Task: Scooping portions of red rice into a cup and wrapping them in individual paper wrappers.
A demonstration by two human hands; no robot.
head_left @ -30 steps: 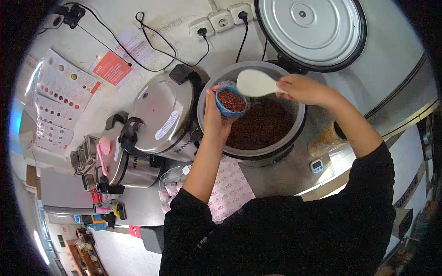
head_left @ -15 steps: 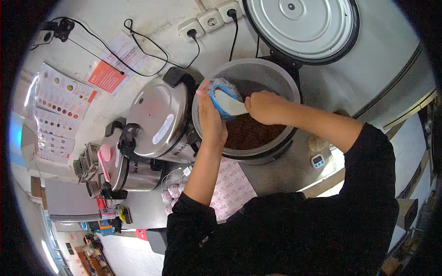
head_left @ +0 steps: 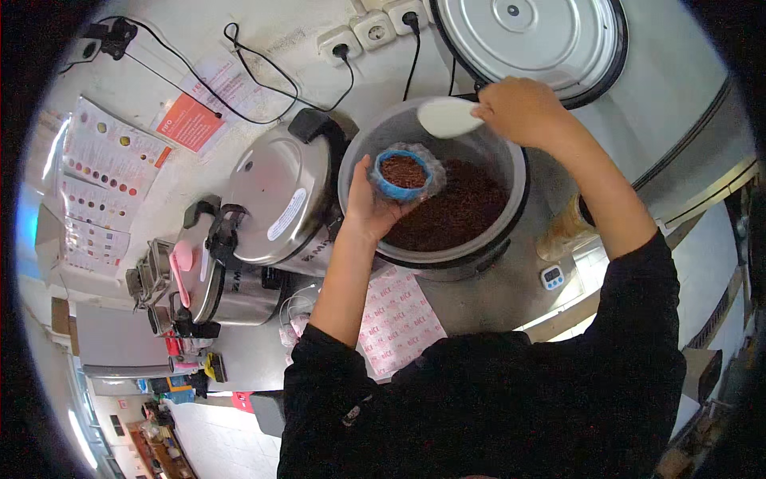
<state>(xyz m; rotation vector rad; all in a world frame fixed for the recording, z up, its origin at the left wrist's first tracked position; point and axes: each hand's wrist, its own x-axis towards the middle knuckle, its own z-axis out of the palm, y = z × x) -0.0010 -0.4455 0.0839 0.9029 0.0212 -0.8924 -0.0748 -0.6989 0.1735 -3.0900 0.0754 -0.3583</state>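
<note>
Over the open rice cooker pot, my left hand holds a small blue bowl wrapped in clear plastic film. Reddish-brown cooked rice fills the bowl. My right hand grips a white rice paddle by its handle, raised above the pot's far rim and apart from the bowl. Loose dark brown rice covers the bottom of the pot.
Two closed steel cookers stand to the left, one carrying a pink spoon. Printed paper lies in front of the pot. Right of it are a blue-and-white timer and a jar. The raised lid is behind.
The paddle has lifted out of the bowl, up and to the right, with my right hand. The bowl now tilts toward me, showing the rice inside it.
</note>
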